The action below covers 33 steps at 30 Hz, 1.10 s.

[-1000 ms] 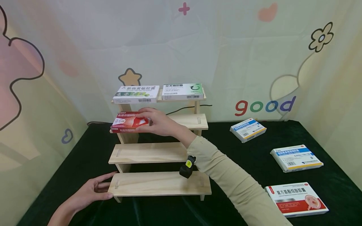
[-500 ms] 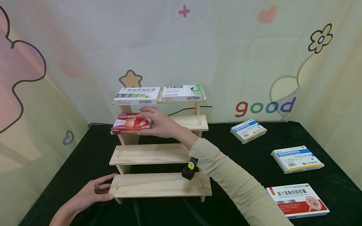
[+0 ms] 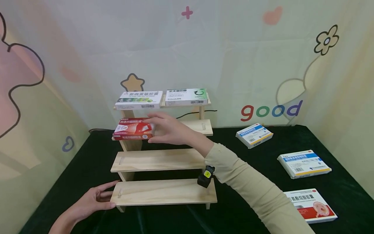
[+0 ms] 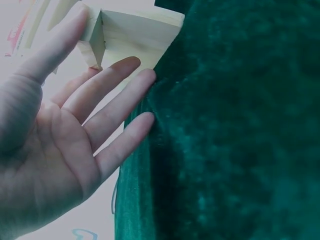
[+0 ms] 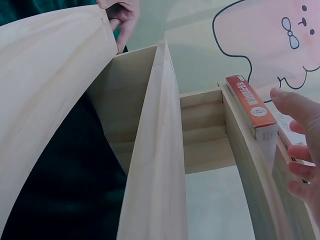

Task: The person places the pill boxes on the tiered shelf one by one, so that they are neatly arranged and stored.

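Observation:
A red medicine box (image 3: pixel 132 128) lies flat at the left end of the wooden stepped rack's third step from the front. My right hand (image 3: pixel 172 130) is at its right end in the head view. The right wrist view shows a gap between those fingers (image 5: pixel 295 107) and the red box (image 5: pixel 250 102). My left hand (image 3: pixel 90 201) touches the left end of the bottom step (image 3: pixel 163 192) with its thumb and index finger. In the left wrist view its fingers (image 4: pixel 117 107) are spread and fairly straight, and the thumb tip meets the wood.
A white-green capsule box (image 3: pixel 139 100) and another green-white box (image 3: pixel 186 97) lie on the top step. To the right, two blue-white boxes, one farther back (image 3: pixel 254 135) and one nearer (image 3: pixel 304 163), and a red-white box (image 3: pixel 314 206) lie on dark green cloth (image 3: pixel 248 169). A patterned curtain hangs behind.
My right hand has let go of the red box and drawn slightly right from it. The box rests on the step. My left hand stays at the rack's corner.

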Tool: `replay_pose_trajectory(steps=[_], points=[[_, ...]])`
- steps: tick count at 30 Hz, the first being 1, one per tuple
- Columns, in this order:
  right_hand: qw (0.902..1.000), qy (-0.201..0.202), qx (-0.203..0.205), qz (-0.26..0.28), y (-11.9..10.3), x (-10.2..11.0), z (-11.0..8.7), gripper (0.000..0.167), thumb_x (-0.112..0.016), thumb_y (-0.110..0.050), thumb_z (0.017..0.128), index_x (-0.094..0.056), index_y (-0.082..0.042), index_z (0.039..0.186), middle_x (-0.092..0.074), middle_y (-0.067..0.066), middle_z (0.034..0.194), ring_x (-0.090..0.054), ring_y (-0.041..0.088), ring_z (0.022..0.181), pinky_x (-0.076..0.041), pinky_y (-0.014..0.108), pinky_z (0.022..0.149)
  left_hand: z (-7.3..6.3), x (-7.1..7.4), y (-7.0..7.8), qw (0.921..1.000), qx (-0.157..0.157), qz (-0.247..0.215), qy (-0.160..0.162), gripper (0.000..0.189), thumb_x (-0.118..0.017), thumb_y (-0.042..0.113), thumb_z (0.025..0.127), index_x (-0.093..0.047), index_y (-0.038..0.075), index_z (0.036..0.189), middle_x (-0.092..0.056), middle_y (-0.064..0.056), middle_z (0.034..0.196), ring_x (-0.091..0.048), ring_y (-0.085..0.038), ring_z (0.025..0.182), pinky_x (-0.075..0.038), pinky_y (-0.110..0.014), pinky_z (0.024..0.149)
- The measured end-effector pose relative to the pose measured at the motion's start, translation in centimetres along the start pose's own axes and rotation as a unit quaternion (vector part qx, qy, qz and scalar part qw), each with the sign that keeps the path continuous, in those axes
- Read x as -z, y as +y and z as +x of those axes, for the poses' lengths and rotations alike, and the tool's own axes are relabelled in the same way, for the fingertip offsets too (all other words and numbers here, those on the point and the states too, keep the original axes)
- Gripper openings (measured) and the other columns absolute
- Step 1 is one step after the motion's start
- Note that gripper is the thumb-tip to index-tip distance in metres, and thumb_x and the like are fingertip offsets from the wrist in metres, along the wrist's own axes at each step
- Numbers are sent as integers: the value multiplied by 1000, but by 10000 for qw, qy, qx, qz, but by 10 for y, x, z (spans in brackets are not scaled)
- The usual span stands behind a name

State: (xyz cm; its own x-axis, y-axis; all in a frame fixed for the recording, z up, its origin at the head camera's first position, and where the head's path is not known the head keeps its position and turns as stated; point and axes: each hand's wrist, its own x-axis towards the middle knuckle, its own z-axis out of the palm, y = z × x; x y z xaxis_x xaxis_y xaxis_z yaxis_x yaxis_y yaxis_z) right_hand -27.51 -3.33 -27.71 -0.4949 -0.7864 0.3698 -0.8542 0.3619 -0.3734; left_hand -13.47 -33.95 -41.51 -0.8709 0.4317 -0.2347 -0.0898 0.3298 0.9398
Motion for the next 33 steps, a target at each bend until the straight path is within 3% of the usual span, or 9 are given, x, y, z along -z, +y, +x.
replay_pose_trajectory(steps=[16,21,33], points=[[9991,125,270,-304,10,22,-53,56,-70,-29,80,-50,-8,128,-43,8,135,-38,19,123,-35,34,100,1,1,2,9994,104,316,81,71,-60,13,87,-16,-15,136,-42,-36,126,-53,-36,111,-50,-40,82],[9992,86,223,-329,13,28,-64,58,-71,-28,79,-50,-7,128,-42,11,135,-39,22,123,-35,37,100,2,1,3,9995,-34,293,61,71,-60,12,87,-16,-17,135,-41,-38,126,-54,-36,109,-51,-38,80],[9987,92,83,-493,20,40,-92,57,-70,-28,79,-50,-7,128,-43,13,134,-39,23,121,-38,40,97,2,1,-1,9995,14,286,105,70,-59,11,88,-16,-17,135,-40,-38,126,-54,-35,109,-50,-39,81]])
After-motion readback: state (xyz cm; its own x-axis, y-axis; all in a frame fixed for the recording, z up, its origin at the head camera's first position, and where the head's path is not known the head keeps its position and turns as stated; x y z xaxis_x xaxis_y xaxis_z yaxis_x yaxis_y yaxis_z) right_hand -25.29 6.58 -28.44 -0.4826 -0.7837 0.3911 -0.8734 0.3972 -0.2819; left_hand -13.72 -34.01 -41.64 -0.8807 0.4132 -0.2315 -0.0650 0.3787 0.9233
